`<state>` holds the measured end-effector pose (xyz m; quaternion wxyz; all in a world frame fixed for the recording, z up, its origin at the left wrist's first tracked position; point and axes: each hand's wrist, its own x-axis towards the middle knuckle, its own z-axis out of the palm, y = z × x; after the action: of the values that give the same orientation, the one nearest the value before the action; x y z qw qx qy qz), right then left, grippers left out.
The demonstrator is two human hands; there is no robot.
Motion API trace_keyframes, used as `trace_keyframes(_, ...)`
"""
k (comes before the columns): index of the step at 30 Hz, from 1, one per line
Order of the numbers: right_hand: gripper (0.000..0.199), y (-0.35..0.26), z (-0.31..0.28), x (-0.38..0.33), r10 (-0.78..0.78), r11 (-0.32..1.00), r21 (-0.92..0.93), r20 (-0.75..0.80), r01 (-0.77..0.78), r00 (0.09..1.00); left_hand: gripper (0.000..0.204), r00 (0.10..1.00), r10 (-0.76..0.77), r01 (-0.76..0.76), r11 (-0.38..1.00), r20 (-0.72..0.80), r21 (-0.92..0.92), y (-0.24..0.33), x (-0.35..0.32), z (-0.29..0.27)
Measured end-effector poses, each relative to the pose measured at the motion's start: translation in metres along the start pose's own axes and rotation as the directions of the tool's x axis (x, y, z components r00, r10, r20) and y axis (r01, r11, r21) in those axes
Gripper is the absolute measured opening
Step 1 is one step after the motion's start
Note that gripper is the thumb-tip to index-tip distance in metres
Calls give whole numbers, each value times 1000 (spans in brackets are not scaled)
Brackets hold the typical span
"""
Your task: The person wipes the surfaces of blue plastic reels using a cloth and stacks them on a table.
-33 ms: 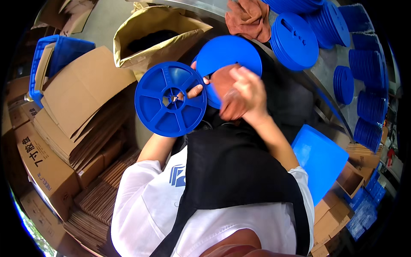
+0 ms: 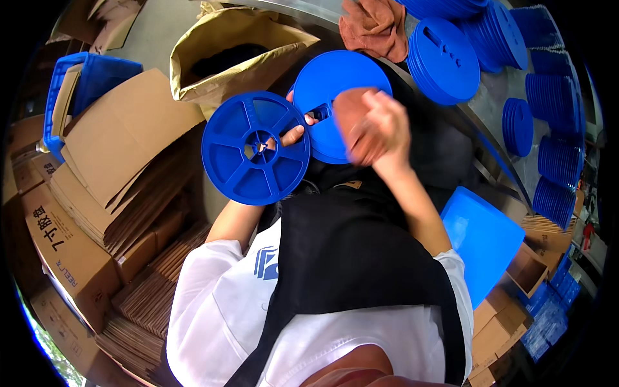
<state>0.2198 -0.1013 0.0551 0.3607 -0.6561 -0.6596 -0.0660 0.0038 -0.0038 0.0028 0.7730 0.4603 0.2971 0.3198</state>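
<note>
My left hand, partly hidden, is closed on a blue spoked reel disc, its thumb lying on the spokes near the hub. Other fingertips show at the slot of a smooth blue reel disc just to the right; how the two discs are joined, if at all, I cannot tell. My right hand, smeared by motion, grips a brown cloth over the smooth disc's right side.
A yellow sack with dark contents stands ahead. Stacks of blue discs and a crumpled brown cloth lie on a metal table at right. Flattened cardboard fills the left. A blue bin sits near my right elbow.
My right hand and its cloth have moved right across the smooth disc, uncovering more of its slot. The left hand and the discs have barely shifted.
</note>
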Motion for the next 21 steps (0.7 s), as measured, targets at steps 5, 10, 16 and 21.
trace_keyframes(5,48,35,34,54,356,934,1,-60,-357,933,69,999,-9,11,999,37,-50,7,8,-3)
trace_keyframes(10,50,-41,44,69,-142,968,233,224,88,964,67,1000,-18,18,996,0,-89,15,3,-7)
trace_keyframes(16,18,-26,9,17,-374,924,208,314,321,873,66,999,26,-22,984,25,-174,24,6,0)
trace_keyframes(21,29,21,0,6,389,865,364,-53,-345,920,57,974,-3,54,973,225,-224,8,23,-14)
